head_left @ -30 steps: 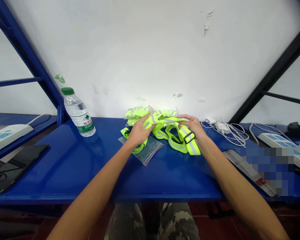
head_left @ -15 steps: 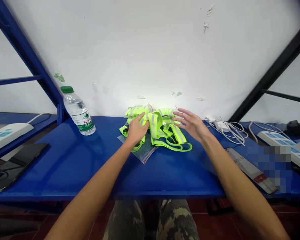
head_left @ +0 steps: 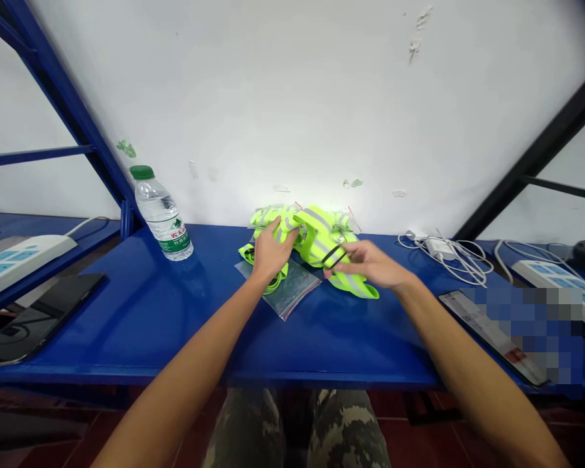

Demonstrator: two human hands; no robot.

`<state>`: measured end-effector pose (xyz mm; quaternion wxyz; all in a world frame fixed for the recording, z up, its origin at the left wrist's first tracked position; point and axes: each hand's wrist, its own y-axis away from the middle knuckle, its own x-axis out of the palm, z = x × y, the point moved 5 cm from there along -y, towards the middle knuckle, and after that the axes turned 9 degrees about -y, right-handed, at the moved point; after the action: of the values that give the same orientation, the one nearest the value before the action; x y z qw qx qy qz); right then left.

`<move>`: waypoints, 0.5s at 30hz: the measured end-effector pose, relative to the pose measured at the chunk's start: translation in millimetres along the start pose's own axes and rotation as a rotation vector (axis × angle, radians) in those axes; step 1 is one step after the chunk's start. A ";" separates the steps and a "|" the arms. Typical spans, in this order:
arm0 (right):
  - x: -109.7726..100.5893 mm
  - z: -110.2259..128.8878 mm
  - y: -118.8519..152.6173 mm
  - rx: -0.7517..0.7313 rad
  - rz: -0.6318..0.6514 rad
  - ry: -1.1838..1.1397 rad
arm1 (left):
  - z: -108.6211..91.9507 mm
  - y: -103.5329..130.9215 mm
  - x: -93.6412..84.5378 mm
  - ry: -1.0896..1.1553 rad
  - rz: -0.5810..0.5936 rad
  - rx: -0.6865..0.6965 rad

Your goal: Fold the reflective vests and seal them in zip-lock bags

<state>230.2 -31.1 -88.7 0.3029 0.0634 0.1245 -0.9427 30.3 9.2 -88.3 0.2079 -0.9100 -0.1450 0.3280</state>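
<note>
A neon-yellow reflective strap [head_left: 316, 242] with grey stripes stretches between my two hands above the blue table [head_left: 214, 325]. My left hand [head_left: 272, 250] is closed on its left part, fingers partly hidden behind the folds. My right hand [head_left: 368, 262] pinches the strap near a black band on it, and a loose end hangs below. Under the strap lies a clear zip bag [head_left: 292, 292] with a red edge. Behind my hands, bagged yellow straps [head_left: 273, 213] rest against the wall.
A water bottle [head_left: 163, 218] with a green cap stands at the left. Further left are a black phone [head_left: 39, 315] and a power strip [head_left: 24, 260]. On the right lie a white charger with cables [head_left: 441, 248], a phone-like slab [head_left: 492, 335] and another power strip [head_left: 556, 276].
My right hand has gone from spread fingers beside the strap to a grip on it, lower and further left. The strap is now drawn out toward the right; my left hand keeps its hold.
</note>
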 end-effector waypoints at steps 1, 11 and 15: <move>-13.7 10.1 4.7 -0.039 -0.092 -0.158 | 0.2 -0.2 1.3 -0.006 0.018 0.016; -81.5 24.5 17.5 -0.100 -0.827 -0.332 | -10.9 -0.9 2.0 0.251 0.271 0.103; -68.3 -1.4 2.5 0.186 -0.545 0.160 | -10.6 -2.6 1.8 0.469 0.304 -0.020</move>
<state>287.0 5.3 -77.2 0.0207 0.1294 0.0735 -0.9886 38.3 9.2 -80.6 0.1751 -0.9744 0.0418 0.1344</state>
